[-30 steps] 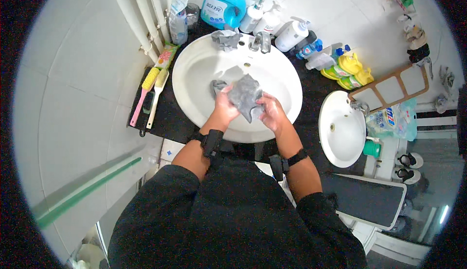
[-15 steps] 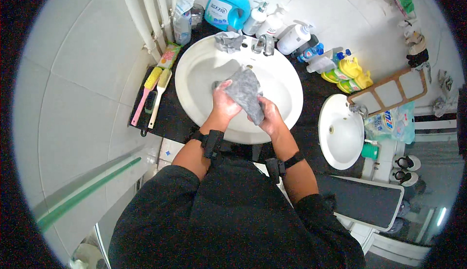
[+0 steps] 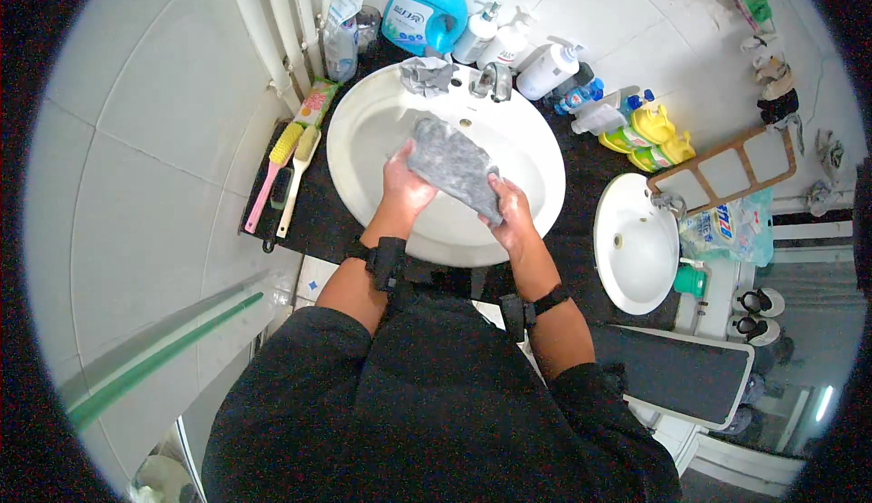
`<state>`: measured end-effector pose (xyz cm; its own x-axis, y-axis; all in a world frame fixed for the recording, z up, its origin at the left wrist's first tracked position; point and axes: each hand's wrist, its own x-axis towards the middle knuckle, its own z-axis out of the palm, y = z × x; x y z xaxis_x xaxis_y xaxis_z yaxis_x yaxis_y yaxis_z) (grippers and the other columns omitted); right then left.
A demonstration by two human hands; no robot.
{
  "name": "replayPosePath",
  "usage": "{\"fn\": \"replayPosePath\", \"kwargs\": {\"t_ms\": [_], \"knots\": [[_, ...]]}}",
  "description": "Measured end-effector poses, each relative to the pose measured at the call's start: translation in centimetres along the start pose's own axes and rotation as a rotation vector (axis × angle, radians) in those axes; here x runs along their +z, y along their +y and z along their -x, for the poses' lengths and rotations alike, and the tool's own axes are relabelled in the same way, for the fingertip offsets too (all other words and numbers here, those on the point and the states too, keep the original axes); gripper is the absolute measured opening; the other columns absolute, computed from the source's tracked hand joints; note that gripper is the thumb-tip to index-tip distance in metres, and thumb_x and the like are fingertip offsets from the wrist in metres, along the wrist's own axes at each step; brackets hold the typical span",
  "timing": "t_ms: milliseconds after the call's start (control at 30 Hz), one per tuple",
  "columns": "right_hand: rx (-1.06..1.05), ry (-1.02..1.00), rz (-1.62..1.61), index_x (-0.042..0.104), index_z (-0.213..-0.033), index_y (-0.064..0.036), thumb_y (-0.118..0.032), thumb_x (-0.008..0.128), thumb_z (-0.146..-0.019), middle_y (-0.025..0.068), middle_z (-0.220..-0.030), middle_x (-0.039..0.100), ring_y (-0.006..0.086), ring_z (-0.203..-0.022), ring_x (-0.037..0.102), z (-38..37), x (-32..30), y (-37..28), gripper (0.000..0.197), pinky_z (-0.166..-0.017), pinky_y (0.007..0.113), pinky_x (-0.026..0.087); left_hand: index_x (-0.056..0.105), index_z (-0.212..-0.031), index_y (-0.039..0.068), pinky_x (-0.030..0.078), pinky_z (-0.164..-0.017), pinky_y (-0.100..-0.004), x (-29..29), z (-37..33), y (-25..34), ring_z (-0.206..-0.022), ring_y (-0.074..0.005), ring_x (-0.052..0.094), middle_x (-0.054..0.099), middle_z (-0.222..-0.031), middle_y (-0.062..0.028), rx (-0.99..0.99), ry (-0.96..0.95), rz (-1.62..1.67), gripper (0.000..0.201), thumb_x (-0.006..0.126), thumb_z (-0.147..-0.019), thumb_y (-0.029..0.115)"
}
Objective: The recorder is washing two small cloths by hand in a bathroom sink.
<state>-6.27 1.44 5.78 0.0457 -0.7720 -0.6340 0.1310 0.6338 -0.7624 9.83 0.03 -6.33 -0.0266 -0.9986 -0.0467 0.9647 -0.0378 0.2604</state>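
You hold a soaped-looking grey cloth [image 3: 454, 165] spread between both hands above a white basin [image 3: 358, 176], its length slanting down toward your right. Your left hand [image 3: 409, 185] has its grip closed on the cloth's left edge; your right hand [image 3: 510, 214] grips the lower right end, thumb on top. A second grey cloth [image 3: 427, 76] lies crumpled on the basin's far rim, near the metal faucet [image 3: 492, 83]. Beyond it, a blue jug [image 3: 424, 14] and white pump bottles [image 3: 549, 72] line the dark surface [image 3: 318, 208], with yellow bottles [image 3: 649, 127] farther right. At left, a pink-handled brush [image 3: 274, 176] lies beside a cream-handled brush [image 3: 298, 180].
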Motion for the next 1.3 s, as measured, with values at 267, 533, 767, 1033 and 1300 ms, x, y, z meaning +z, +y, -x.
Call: {"fn": "replayPosePath", "kwargs": {"t_ms": [267,533,767,1033,1300], "knots": [[-0.133,-0.101,-0.103,0.051,-0.106,-0.0085,-0.025,0.054,-0.086,0.0032,-0.091,0.058,0.016,-0.08,0.056,-1.4,-1.1,1.0,0.026,-0.066,0.031,0.046,0.041,-0.121,-0.004,0.033,-0.1,-0.0439,4.3,0.0,2.3,-0.112,-0.0313,0.046,0.047,-0.122,-0.0182,-0.101,0.419,0.402,0.037,0.031,-0.094,0.02],[-0.11,-0.087,-0.158,0.051,-0.104,-0.0076,-0.028,0.052,-0.088,0.003,-0.087,0.056,0.015,-0.074,0.055,-0.3,0.2,0.9,0.026,-0.059,0.029,0.044,0.042,-0.121,-0.002,0.035,-0.098,-0.0446,3.2,0.2,2.8,-0.111,-0.03,0.048,0.048,-0.121,-0.0159,-0.046,0.434,0.412,0.034,0.037,-0.093,0.018],[-0.104,-0.132,-0.155,0.051,-0.103,-0.0104,-0.029,0.052,-0.087,0.0019,-0.086,0.055,0.0142,-0.074,0.053,-0.7,0.1,1.4,0.025,-0.057,0.031,0.041,0.039,-0.123,-0.002,0.033,-0.099,-0.0446,3.8,0.5,3.4,-0.114,-0.0305,0.045,0.047,-0.121,-0.0168,-0.019,0.376,0.452,0.036,0.034,-0.094,0.019],[-0.074,-0.084,-0.233,0.052,-0.106,-0.0108,-0.027,0.051,-0.087,0.0027,-0.092,0.057,0.0158,-0.08,0.054,-0.2,1.0,1.2,0.026,-0.065,0.03,0.041,0.042,-0.121,-0.002,0.034,-0.099,-0.044,3.9,0.6,3.7,-0.112,-0.0301,0.046,0.049,-0.119,-0.0158,0.01,0.39,0.444,0.035,0.033,-0.093,0.019],[-0.056,-0.109,-0.233,0.05,-0.112,-0.0065,-0.027,0.046,-0.089,0.0059,-0.1,0.058,0.0189,-0.088,0.055,-1.9,-0.4,2.7,0.031,-0.072,0.031,0.043,0.042,-0.12,-0.003,0.034,-0.098,-0.0482,2.2,-0.3,3.1,-0.11,-0.0333,0.048,0.05,-0.119,-0.0186,-0.018,0.443,0.428,0.037,0.033,-0.094,0.022]]}}
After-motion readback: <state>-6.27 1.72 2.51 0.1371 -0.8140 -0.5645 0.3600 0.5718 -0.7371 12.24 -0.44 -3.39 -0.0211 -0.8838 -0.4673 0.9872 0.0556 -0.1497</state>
